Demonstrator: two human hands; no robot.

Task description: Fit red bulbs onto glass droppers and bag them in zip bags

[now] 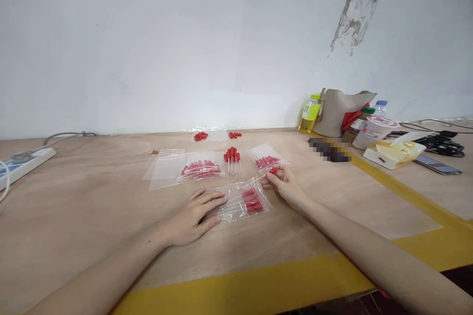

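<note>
My left hand [194, 217] lies with fingers stretched out over the closed end of a clear zip bag [232, 212]. Inside that bag are several droppers [253, 202], their red rubber bulbs towards the opening on the right. At the bag's mouth, my right hand [288, 187] pinches one dropper [273, 171] by its red bulb; its thin tube points left towards the bag. Whether the tip is inside cannot be made out. Just beyond, a bunch of loose droppers [232, 157] lies side by side. Filled bags of droppers flank it, one on the left [201, 170] and one on the right [266, 160].
Flat clear bags [168, 170] lie at left. Loose red bulbs [200, 136] rest near the wall. Along the right stand a yellow drink bottle [309, 114], a grey bag [330, 113], a cup [373, 133], a tissue pack [395, 152] and a phone [438, 165]. A power strip [29, 167] sits far left.
</note>
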